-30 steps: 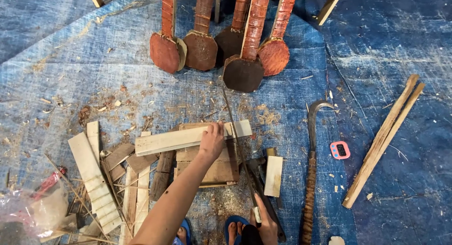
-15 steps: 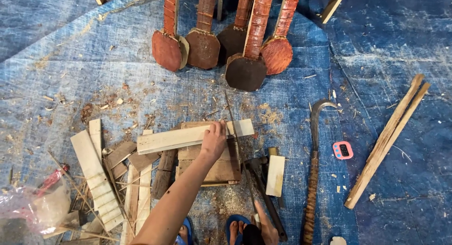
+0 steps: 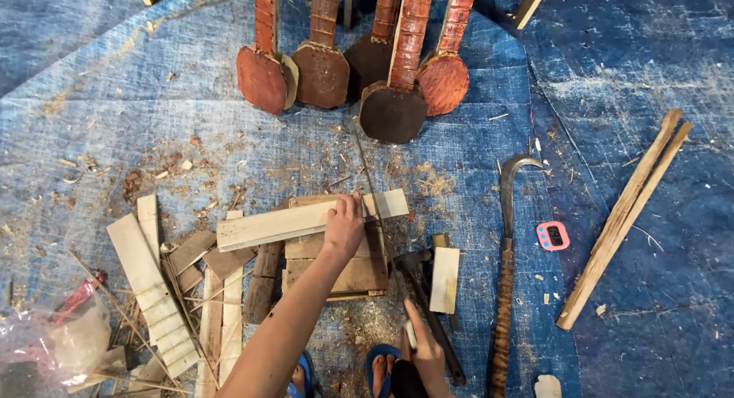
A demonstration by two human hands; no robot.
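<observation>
My left hand (image 3: 344,228) presses flat on a long pale wooden plank (image 3: 283,224) that lies across a stack of darker boards (image 3: 359,274). A thin saw blade (image 3: 371,185) crosses the plank just right of that hand, running from near the instruments down toward me. My right hand (image 3: 427,354) is closed around the saw's pale handle at the bottom of the view, next to my blue sandals (image 3: 378,363). A dark-headed hammer (image 3: 417,262) lies beside that hand.
Several reddish-brown wooden instrument bodies (image 3: 394,111) lie at the top on the blue tarp (image 3: 634,54). A hooked knife with a wrapped handle (image 3: 505,291), a pink timer (image 3: 552,235), two long sticks (image 3: 623,218) and a pale block (image 3: 444,279) lie right. Offcuts (image 3: 149,283) and a plastic bag (image 3: 65,344) lie left.
Little differs. My left hand stays on the plank. My right hand with the saw handle sits slightly higher, and the view has shifted a bit.
</observation>
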